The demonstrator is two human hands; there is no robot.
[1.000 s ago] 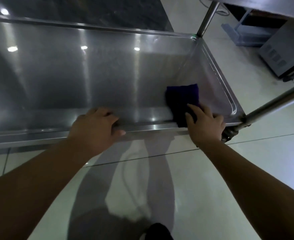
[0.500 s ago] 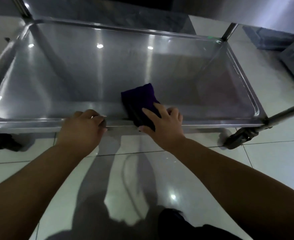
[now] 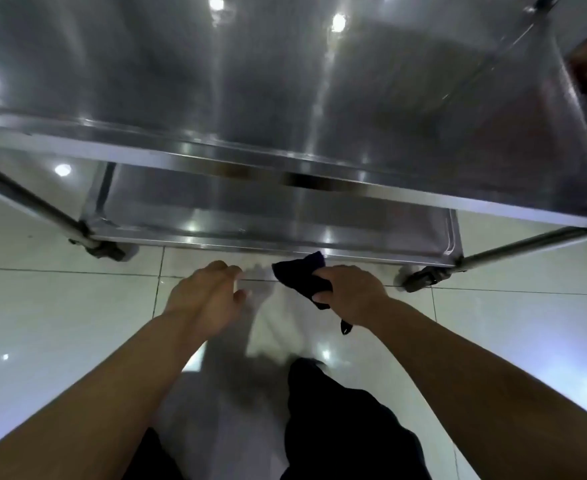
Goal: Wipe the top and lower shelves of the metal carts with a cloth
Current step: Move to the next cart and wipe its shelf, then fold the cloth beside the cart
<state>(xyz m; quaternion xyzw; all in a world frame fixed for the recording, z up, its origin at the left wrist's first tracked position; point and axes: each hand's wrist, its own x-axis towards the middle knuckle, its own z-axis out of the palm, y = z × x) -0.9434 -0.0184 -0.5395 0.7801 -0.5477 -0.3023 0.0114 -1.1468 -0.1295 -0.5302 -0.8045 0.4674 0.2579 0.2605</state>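
The right hand (image 3: 351, 292) is gripping the dark cloth (image 3: 302, 277), fingers curling round it, over the tiled floor (image 3: 60, 306) just in front of the lower shelf (image 3: 250, 216). One cloth corner is pointing at the shelf's near rim; whether it is touching is hard to tell. The left hand (image 3: 205, 299) is hanging beside it, fingers loosely curled and holding nothing. The top shelf (image 3: 285, 98) is filling the upper view, running off the frame and hiding most of the lower shelf.
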